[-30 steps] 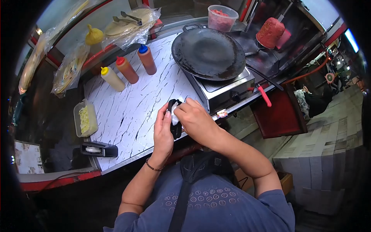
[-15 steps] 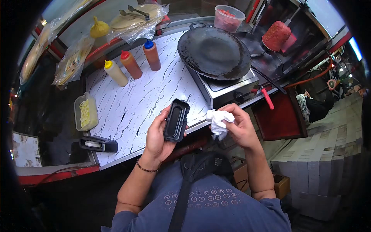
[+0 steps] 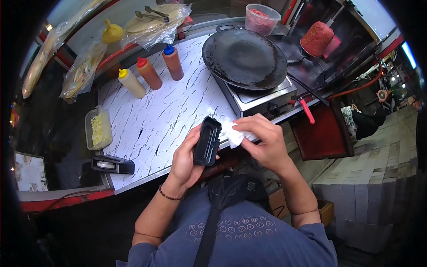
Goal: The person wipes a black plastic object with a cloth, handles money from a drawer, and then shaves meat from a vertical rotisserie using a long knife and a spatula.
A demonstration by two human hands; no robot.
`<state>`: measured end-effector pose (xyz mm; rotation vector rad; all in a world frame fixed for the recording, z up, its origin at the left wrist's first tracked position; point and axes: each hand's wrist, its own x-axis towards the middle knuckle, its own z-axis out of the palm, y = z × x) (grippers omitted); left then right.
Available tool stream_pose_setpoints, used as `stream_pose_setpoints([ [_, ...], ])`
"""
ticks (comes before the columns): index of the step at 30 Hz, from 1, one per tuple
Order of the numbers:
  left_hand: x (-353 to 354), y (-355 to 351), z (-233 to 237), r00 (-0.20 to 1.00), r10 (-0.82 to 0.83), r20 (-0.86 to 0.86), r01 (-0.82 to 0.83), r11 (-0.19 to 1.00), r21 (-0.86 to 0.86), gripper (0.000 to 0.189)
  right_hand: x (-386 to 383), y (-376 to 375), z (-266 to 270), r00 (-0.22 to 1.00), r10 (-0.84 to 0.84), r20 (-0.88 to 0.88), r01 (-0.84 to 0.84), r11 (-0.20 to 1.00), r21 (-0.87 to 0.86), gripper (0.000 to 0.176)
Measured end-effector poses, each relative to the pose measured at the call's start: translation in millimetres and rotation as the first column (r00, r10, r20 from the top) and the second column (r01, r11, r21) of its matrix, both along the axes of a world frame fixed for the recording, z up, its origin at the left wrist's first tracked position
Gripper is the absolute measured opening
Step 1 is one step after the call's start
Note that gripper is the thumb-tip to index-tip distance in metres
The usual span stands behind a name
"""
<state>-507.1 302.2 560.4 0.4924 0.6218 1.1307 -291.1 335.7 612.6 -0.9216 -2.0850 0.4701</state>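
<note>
My left hand (image 3: 184,155) is wrapped round a small black plastic case (image 3: 206,142), a long rectangular shell with a recessed inside and notched edges. It is tilted, with the hollow side facing up to me. A crumpled white tissue (image 3: 233,135) is pinched in my right hand (image 3: 267,140), between thumb and fingers. The tissue is right beside the case's right edge. Both hands hover over the front edge of the white marble-patterned counter (image 3: 169,120).
A black pan (image 3: 244,58) sits on a stove (image 3: 262,101) at the right. Three squeeze bottles (image 3: 149,73) stand farther back. A tub of chopped vegetable (image 3: 98,129) and a tape dispenser (image 3: 112,165) are at left. A red-handled tool (image 3: 307,111) juts past the stove.
My right hand has moved left with the tissue, bringing it up to the case. The case has shifted slightly right and turned a little in my left hand.
</note>
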Motion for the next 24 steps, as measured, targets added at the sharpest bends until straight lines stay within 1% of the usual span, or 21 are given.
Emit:
stream_pose_setpoints([
  [1,2.8,-1.2,2.1,1.0,0.004,0.001,-0.004,1.0,0.001,0.042,-7.6,-0.5,3.0,0.999,0.044,0.019,-0.045,0.999,0.031,0.025],
  [2,7.5,-3.0,6.0,0.998,0.043,-0.046,-0.043,0.999,-0.015,0.042,-16.2,-0.1,1.0,0.999,0.045,0.019,-0.046,0.999,0.03,0.025],
  [3,11.1,-4.4,8.3,0.993,0.078,-0.093,-0.081,0.996,-0.029,0.043,-25.1,1.1,-2.6,0.984,0.074,0.165,-0.089,0.993,0.084,0.021],
  [4,13.0,-5.1,7.0,0.993,0.074,-0.094,-0.077,0.997,-0.031,0.043,-33.2,2.6,-7.0,0.947,0.091,0.307,-0.137,0.982,0.13,0.018],
  [5,14.6,-5.8,4.4,0.983,0.103,-0.155,-0.1,0.995,0.022,0.043,-39.8,7.0,-14.1,0.925,0.067,0.375,-0.155,0.966,0.208,0.012],
  [6,15.6,-6.0,1.8,0.968,0.135,-0.213,-0.121,0.99,0.078,0.042,-41.4,6.8,-15.3,0.925,0.063,0.374,-0.15,0.966,0.208,0.012],
  [8,13.9,-5.0,-3.1,0.969,0.133,-0.207,-0.113,0.988,0.103,0.041,-44.4,10.5,-15.3,0.903,0.109,0.416,-0.19,0.969,0.16,0.01],
  [9,13.6,-5.7,-6.2,0.944,0.15,-0.296,-0.112,0.984,0.14,0.041,-41.6,13.5,-14.2,0.888,0.154,0.434,-0.217,0.971,0.099,0.013],
  [11,14.3,-6.4,-18.6,0.883,0.195,-0.427,-0.098,0.966,0.238,0.041,-40.9,9.6,-18.5,0.889,0.188,0.417,-0.242,0.967,0.081,0.014],
  [12,14.7,-4.4,-23.2,0.883,0.193,-0.428,-0.097,0.967,0.236,0.041,-40.5,8.3,-20.8,0.892,0.213,0.399,-0.264,0.962,0.074,0.015],
  [13,15.7,-2.2,-26.6,0.858,0.242,-0.453,-0.108,0.947,0.302,0.042,-42.1,5.5,-25.4,0.891,0.26,0.372,-0.303,0.951,0.059,0.018],
  [14,17.1,-0.8,-28.4,0.832,0.291,-0.473,-0.114,0.923,0.368,0.042,-44.6,0.6,-33.9,0.893,0.267,0.361,-0.323,0.941,0.104,0.016],
  [15,17.5,-0.9,-23.1,0.873,0.244,-0.422,-0.115,0.944,0.308,0.043,-45.0,-8.6,-33.4,0.888,0.312,0.337,-0.343,0.939,0.033,0.015],
  [16,17.3,0.6,-20.2,0.874,0.24,-0.422,-0.11,0.945,0.308,0.043,-45.0,-14.4,-31.1,0.883,0.355,0.308,-0.362,0.932,-0.035,0.014],
  [18,15.5,4.1,-16.0,0.912,0.19,-0.364,-0.088,0.957,0.278,0.045,-36.2,-15.5,-23.1,0.896,0.349,0.275,-0.361,0.933,-0.01,0.015],
  [19,14.3,5.2,-13.1,0.96,0.142,-0.242,-0.092,0.974,0.206,0.047,-26.2,-17.0,-13.2,0.928,0.355,0.114,-0.335,0.929,-0.159,0.017],
  [20,13.4,7.9,-12.8,0.975,0.142,-0.17,-0.11,0.977,0.184,0.048,-15.2,-15.7,-6.2,0.942,0.332,-0.045,-0.33,0.895,-0.301,0.019],
  [21,7.7,9.0,-15.0,0.99,0.095,-0.105,-0.075,0.98,0.186,0.048,-2.5,-16.6,-5.6,0.937,0.294,-0.188,-0.342,0.881,-0.326,0.022],
  [22,3.0,8.5,-16.8,0.998,0.046,-0.039,-0.038,0.982,0.187,0.048,13.1,-15.4,-9.7,0.924,0.283,-0.258,-0.359,0.873,-0.331,0.03],
  [23,3.4,8.6,-16.8,0.998,0.048,-0.037,-0.04,0.982,0.185,0.048,21.8,-21.1,-13.6,0.895,0.138,-0.423,-0.322,0.858,-0.401,0.034],
  [24,4.7,8.0,-15.4,0.999,0.039,0.017,-0.041,0.98,0.197,0.048,24.9,-26.6,-13.5,0.829,-0.025,-0.559,-0.295,0.829,-0.475,0.038],
])
